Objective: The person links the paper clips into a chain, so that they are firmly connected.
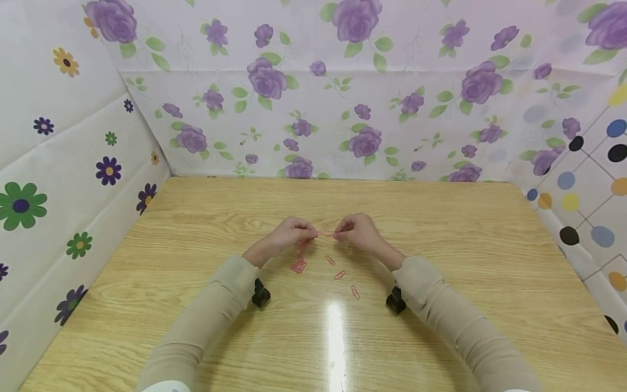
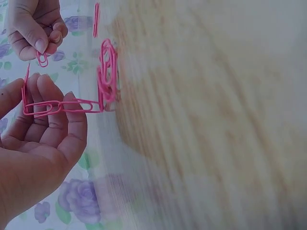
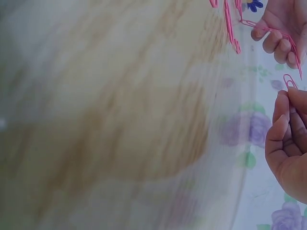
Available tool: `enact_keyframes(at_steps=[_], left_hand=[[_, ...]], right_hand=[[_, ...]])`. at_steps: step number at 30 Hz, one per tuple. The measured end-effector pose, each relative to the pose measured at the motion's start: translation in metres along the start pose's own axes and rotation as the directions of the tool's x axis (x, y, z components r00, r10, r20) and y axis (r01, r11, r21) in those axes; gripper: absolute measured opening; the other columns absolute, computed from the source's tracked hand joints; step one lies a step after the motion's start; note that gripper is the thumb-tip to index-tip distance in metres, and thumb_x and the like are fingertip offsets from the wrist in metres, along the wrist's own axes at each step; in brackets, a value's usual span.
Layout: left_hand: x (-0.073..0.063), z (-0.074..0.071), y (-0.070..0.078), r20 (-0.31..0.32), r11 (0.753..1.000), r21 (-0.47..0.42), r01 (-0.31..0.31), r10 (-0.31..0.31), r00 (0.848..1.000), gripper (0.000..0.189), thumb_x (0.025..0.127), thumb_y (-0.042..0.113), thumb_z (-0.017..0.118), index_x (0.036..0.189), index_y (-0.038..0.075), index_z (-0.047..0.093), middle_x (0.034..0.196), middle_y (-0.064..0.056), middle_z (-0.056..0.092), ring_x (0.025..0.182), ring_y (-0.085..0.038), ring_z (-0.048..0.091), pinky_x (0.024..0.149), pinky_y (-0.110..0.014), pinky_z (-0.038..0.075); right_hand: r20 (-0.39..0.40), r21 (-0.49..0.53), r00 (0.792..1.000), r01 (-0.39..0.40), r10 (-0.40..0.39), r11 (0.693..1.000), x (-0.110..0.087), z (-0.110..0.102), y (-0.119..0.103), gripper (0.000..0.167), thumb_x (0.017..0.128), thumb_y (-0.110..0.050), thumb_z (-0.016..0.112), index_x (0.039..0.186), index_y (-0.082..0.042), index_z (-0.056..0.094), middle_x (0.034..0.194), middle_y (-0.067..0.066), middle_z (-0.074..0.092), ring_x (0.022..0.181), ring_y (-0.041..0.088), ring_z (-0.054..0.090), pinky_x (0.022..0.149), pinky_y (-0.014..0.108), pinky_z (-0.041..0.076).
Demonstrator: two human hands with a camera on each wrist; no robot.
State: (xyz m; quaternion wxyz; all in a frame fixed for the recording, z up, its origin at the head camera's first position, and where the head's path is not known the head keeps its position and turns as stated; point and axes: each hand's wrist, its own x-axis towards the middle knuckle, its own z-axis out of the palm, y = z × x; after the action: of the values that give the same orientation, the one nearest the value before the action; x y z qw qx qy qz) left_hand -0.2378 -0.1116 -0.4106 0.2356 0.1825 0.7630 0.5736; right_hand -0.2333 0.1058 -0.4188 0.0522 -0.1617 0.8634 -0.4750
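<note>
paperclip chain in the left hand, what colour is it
Pink; the paperclip chain shows best in the left wrist view.

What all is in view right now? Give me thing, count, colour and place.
Paper clip chain: 1, pink, hanging from the left grip, lower part bunched
Single paper clip: 1, pink, in the right grip
Loose paper clips: 3, pink, on the table between the forearms
Table: 1, light wood, beneath everything
Rose-print covering: 1, white with purple and green, behind the table
Flower-print covering: 1, white with multicoloured flowers, left side
Dotted covering: 1, white with multicoloured dots, right side
Black devices: 2, black, one by each wrist
Sleeves: 2, beige, on both arms
Left grip: 1, bare, above the table
Right grip: 1, bare, opposite the left
</note>
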Motion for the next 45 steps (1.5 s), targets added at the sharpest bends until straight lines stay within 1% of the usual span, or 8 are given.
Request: enact_keyframes(at_steps=[8,19,22,27,29,37,42,45], left_hand=[[0.000,0.004,0.002,-0.009,1.000,0.019,0.002,-0.002,1.000,0.026,0.093,0.007,0.051,0.095,-0.018,0.057,0.075,-0.028,0.055,0.057,-0.018,0.045,0.056,-0.030,0.038],[0.001,0.008,0.002,-0.027,0.999,0.029,0.033,-0.032,0.999,0.026,0.092,0.009,0.053,0.097,-0.016,0.060,0.076,-0.021,0.060,0.060,-0.014,0.050,0.058,-0.028,0.042],[0.001,0.008,0.001,-0.033,0.999,0.022,0.041,-0.040,0.999,0.026,0.092,0.009,0.053,0.096,-0.016,0.059,0.078,-0.023,0.059,0.063,-0.019,0.053,0.061,-0.032,0.045],[0.001,0.007,0.000,-0.035,0.999,0.013,0.049,-0.049,0.998,0.025,0.092,0.010,0.053,0.094,-0.014,0.059,0.085,-0.029,0.059,0.076,-0.040,0.055,0.071,-0.045,0.048],[0.000,0.006,0.001,-0.036,0.999,0.016,0.045,-0.044,0.998,0.026,0.092,0.011,0.053,0.095,-0.014,0.059,0.086,-0.029,0.059,0.078,-0.043,0.053,0.072,-0.046,0.047],[-0.003,0.004,0.001,-0.058,0.998,0.024,0.055,-0.054,0.997,0.027,0.093,0.012,0.052,0.096,-0.014,0.059,0.084,-0.028,0.058,0.064,-0.019,0.054,0.062,-0.031,0.045],[-0.003,0.004,0.001,-0.056,0.999,0.022,0.046,-0.045,0.997,0.027,0.093,0.011,0.052,0.095,-0.015,0.058,0.084,-0.028,0.058,0.064,-0.020,0.052,0.061,-0.030,0.044],[-0.003,0.005,0.001,-0.061,0.999,-0.005,0.054,-0.054,0.997,0.027,0.094,0.010,0.049,0.096,-0.016,0.057,0.083,-0.022,0.060,0.073,-0.028,0.058,0.067,-0.034,0.049]], right_hand=[[-0.012,-0.015,1.000,0.000,0.000,1.000,-0.002,0.003,-0.004,0.006,0.077,-0.008,0.072,0.073,-0.005,0.069,0.069,0.003,0.065,0.061,0.014,0.059,0.054,0.026,0.046],[0.005,0.010,1.000,0.023,-0.023,1.000,-0.005,0.005,-0.009,0.006,0.078,-0.006,0.071,0.073,-0.003,0.068,0.070,0.004,0.064,0.063,0.018,0.061,0.056,0.027,0.047],[0.004,0.016,1.000,0.020,-0.020,1.000,-0.006,0.005,-0.010,0.006,0.079,-0.005,0.070,0.073,-0.004,0.068,0.071,0.004,0.064,0.065,0.021,0.062,0.057,0.027,0.048],[0.014,0.053,1.000,0.025,-0.026,0.998,-0.008,0.003,-0.012,0.005,0.079,-0.004,0.069,0.075,-0.004,0.068,0.073,0.005,0.064,0.070,0.029,0.063,0.057,0.029,0.049],[0.014,0.058,1.000,0.025,-0.026,0.998,-0.008,0.002,-0.010,0.004,0.079,-0.005,0.069,0.075,-0.005,0.068,0.074,0.005,0.064,0.071,0.029,0.063,0.058,0.030,0.049],[0.005,0.076,1.000,0.003,-0.003,0.997,-0.008,-0.002,-0.004,0.004,0.080,-0.006,0.069,0.076,-0.005,0.067,0.074,0.005,0.065,0.072,0.027,0.063,0.058,0.030,0.048],[0.005,0.086,1.000,-0.003,0.003,0.996,-0.008,-0.003,-0.004,0.005,0.080,-0.006,0.069,0.076,-0.005,0.067,0.073,0.005,0.065,0.071,0.030,0.062,0.055,0.028,0.045],[0.001,0.095,1.000,-0.007,0.007,0.995,-0.009,-0.002,-0.004,0.005,0.080,-0.006,0.069,0.076,-0.005,0.067,0.072,0.005,0.064,0.070,0.032,0.061,0.054,0.028,0.044]])
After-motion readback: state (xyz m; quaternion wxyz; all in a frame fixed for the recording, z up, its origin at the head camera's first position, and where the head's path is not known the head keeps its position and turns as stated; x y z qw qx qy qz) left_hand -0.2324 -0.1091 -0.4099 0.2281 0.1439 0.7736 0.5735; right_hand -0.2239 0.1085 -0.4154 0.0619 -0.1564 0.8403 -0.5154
